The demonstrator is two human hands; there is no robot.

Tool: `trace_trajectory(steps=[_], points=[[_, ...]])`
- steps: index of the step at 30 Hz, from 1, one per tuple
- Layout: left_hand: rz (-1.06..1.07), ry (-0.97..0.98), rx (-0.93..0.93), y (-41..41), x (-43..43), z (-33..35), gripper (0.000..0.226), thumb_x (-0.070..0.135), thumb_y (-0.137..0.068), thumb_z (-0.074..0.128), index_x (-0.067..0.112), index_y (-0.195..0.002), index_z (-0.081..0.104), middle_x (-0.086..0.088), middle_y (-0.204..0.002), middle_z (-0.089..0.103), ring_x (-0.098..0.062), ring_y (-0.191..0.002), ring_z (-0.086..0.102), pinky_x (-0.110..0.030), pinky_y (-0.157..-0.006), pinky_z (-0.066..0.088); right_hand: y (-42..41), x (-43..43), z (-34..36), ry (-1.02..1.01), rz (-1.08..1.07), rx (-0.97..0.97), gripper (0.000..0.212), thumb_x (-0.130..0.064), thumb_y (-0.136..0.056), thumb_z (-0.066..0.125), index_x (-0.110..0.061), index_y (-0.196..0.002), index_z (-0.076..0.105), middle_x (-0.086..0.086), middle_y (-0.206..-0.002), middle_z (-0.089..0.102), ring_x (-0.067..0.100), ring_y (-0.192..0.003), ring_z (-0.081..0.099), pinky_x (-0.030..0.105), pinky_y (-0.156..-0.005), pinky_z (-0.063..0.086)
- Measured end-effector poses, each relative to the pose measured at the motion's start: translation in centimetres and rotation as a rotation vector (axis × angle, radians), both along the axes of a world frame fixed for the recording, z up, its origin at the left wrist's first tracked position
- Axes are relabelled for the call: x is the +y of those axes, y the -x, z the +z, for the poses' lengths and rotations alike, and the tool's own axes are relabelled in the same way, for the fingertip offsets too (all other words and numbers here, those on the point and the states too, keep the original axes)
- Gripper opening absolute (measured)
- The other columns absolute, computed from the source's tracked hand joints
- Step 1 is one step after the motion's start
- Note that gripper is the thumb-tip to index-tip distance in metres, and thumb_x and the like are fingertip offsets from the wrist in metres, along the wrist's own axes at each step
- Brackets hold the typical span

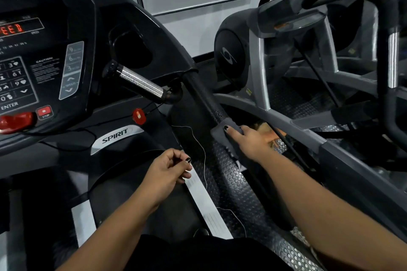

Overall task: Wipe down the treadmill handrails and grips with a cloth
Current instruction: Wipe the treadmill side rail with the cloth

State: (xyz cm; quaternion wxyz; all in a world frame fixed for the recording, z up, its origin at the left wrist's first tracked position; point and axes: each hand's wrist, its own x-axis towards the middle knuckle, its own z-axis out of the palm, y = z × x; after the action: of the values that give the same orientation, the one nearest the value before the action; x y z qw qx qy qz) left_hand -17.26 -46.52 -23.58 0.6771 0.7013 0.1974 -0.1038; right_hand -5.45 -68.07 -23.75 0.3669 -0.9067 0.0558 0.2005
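The treadmill's right handrail (201,94), a black foam-covered bar, slopes down from the console toward me. My right hand (248,141) grips a grey cloth (220,133) wrapped around this rail about halfway down, thumb lying on top. A silver pulse grip (141,82) sticks out from the console to the left of the rail. My left hand (168,170) hangs over the treadmill's motor cover with fingers loosely curled, holding nothing.
The console (33,61) with red display, keypad and red stop button (44,112) fills the upper left. A red safety clip (139,116) hangs on a cord. An elliptical machine (286,72) stands close on the right. Studded rubber floor (237,182) lies between the machines.
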Motion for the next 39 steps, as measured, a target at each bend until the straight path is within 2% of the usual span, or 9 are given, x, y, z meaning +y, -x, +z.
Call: trace_trajectory(steps=[4, 6, 10, 14, 20, 23, 26, 30, 39], points=[[-0.012, -0.003, 0.000, 0.3, -0.4, 0.1, 0.008, 0.000, -0.093, 0.057, 0.007, -0.092, 0.060, -0.001, -0.073, 0.069, -0.012, -0.064, 0.065, -0.024, -0.059, 0.047, -0.2, -1.9, 0.2, -0.346, -0.166, 0.266, 0.103, -0.073, -0.071, 0.064, 0.006, -0.135, 0.046, 0.015, -0.122, 0.056, 0.015, -0.090, 0.058, 0.026, -0.084, 0.047], [-0.016, -0.005, 0.000, 0.4, -0.5, 0.2, 0.008, -0.001, -0.093, 0.057, 0.007, -0.092, 0.060, 0.000, -0.072, 0.069, -0.012, -0.064, 0.065, -0.024, -0.059, 0.048, 0.0, -3.2, -0.9, -0.354, -0.198, 0.256, 0.090, -0.074, -0.074, 0.062, 0.001, -0.125, 0.055, 0.018, -0.125, 0.055, 0.019, -0.100, 0.057, 0.034, -0.096, 0.048], [-0.029, -0.020, -0.005, 0.4, -0.5, 0.3, 0.007, 0.000, -0.093, 0.057, 0.007, -0.094, 0.061, -0.001, -0.074, 0.069, -0.012, -0.065, 0.066, -0.022, -0.058, 0.049, 0.3, -6.4, -6.7, -0.484, -0.148, 0.355, 0.096, -0.076, -0.065, 0.066, -0.001, -0.125, 0.057, 0.011, -0.095, 0.063, 0.004, -0.068, 0.066, 0.016, -0.062, 0.052], [-0.037, -0.017, -0.014, 0.4, -0.5, 0.4, 0.008, 0.000, -0.093, 0.057, 0.007, -0.093, 0.061, -0.001, -0.073, 0.069, -0.012, -0.065, 0.066, -0.022, -0.058, 0.049, 4.3, -5.4, -2.2, -0.378, -0.120, 0.314, 0.017, -0.017, -0.098, 0.047, -0.017, -0.081, 0.051, -0.002, -0.079, 0.051, 0.006, -0.068, 0.052, 0.012, -0.054, 0.044], [-0.041, -0.009, -0.010, 0.6, -0.4, 0.1, 0.008, 0.000, -0.092, 0.058, 0.008, -0.092, 0.061, -0.001, -0.073, 0.069, -0.012, -0.065, 0.066, -0.023, -0.059, 0.048, 5.7, -7.4, -3.3, -0.037, -0.071, 0.214, 0.039, -0.003, -0.104, 0.031, -0.006, -0.070, 0.049, 0.001, -0.051, 0.062, 0.008, -0.052, 0.055, 0.014, -0.046, 0.044], [-0.035, 0.003, -0.014, 0.4, -0.4, 0.0, 0.010, -0.001, -0.092, 0.057, 0.009, -0.091, 0.060, -0.001, -0.073, 0.068, -0.013, -0.064, 0.065, -0.024, -0.058, 0.048, 7.9, -7.5, -2.3, 0.119, 0.018, 0.135, 0.035, -0.035, -0.105, 0.033, -0.008, -0.095, 0.054, 0.010, -0.084, 0.062, 0.025, -0.084, 0.062, 0.033, -0.072, 0.047], [-0.047, 0.009, -0.025, 0.2, -0.6, 0.1, 0.009, 0.000, -0.093, 0.057, 0.008, -0.092, 0.061, -0.002, -0.074, 0.068, -0.013, -0.065, 0.066, -0.024, -0.059, 0.049, 10.6, -7.2, -1.7, 0.271, 0.066, -0.011, 0.018, -0.032, -0.099, 0.045, -0.015, -0.095, 0.040, 0.005, -0.086, 0.053, 0.034, -0.090, 0.060, 0.035, -0.067, 0.037], [-0.069, 0.015, -0.029, -0.1, -0.9, 0.4, 0.010, 0.001, -0.094, 0.057, 0.010, -0.091, 0.061, -0.002, -0.073, 0.068, -0.014, -0.066, 0.066, -0.026, -0.061, 0.049, 12.8, -4.8, -2.0, 0.550, 0.149, -0.268, 0.058, -0.045, -0.088, 0.059, -0.005, -0.128, 0.044, 0.009, -0.111, 0.054, 0.027, -0.102, 0.058, 0.034, -0.078, 0.049], [-0.058, 0.000, -0.014, -0.1, -0.6, 0.3, 0.011, 0.001, -0.093, 0.057, 0.011, -0.089, 0.060, -0.005, -0.076, 0.068, -0.012, -0.064, 0.066, -0.025, -0.059, 0.048, 7.6, 0.9, -1.7, 0.706, 0.224, -0.376, 0.075, -0.025, -0.084, 0.066, 0.002, -0.144, 0.030, 0.014, -0.131, 0.050, 0.029, -0.112, 0.057, 0.039, -0.081, 0.055]])
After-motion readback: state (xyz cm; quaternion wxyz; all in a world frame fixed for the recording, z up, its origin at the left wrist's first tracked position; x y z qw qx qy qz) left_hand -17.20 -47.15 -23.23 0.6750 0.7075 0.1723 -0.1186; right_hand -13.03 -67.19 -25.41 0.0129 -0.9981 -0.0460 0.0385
